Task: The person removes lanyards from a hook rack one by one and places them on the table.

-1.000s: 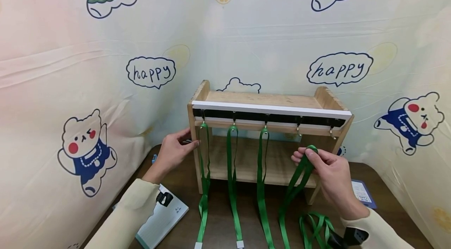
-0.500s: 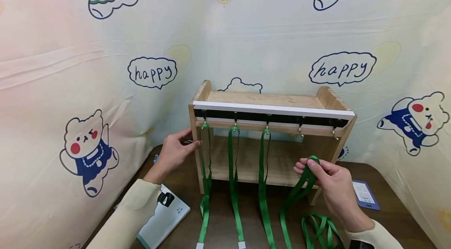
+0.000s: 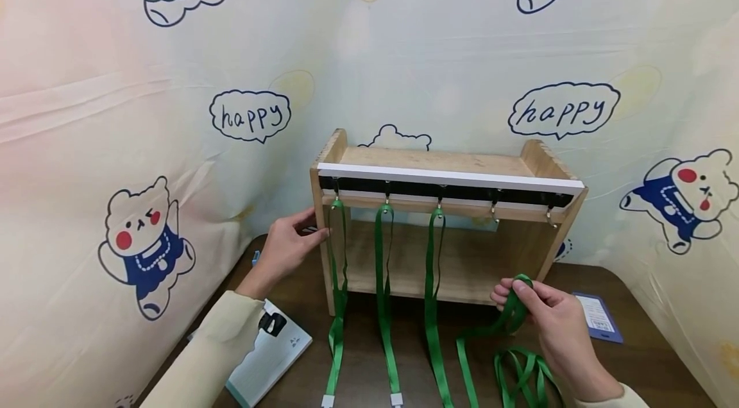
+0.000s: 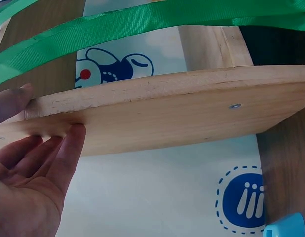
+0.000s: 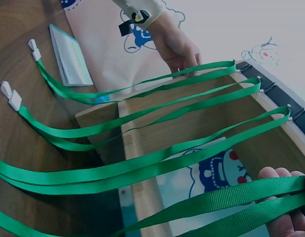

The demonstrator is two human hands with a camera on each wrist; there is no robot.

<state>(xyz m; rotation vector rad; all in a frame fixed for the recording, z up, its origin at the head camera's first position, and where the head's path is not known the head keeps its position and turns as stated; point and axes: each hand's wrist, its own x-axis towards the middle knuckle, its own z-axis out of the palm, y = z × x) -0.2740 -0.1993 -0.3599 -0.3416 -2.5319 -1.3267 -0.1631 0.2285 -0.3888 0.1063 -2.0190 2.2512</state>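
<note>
My left hand (image 3: 285,251) grips the left side panel of a small wooden shelf (image 3: 439,161). In the left wrist view, its thumb lies at the panel's front edge and its fingers press the outer face. Three green lanyards hang from hooks along the black strip (image 3: 470,190); the middle lanyard (image 3: 381,280) has a white clip at its lower end. My right hand (image 3: 554,321) pinches the looped top of another green lanyard (image 3: 510,317), below and in front of the two bare hooks at the right. This lanyard sags towards the table, and its lower end is out of view.
A loose heap of green lanyard (image 3: 525,373) lies on the dark table beneath my right forearm. Beyond that wrist is a blue-edged card (image 3: 598,317). A white notepad (image 3: 274,357) lies at the left. Patterned cloth (image 3: 369,61) hangs behind the shelf.
My right hand has moved down and slightly right with the lanyard loop, farther from the hooks, and the lanyard hangs slacker. My left hand keeps its hold on the shelf.
</note>
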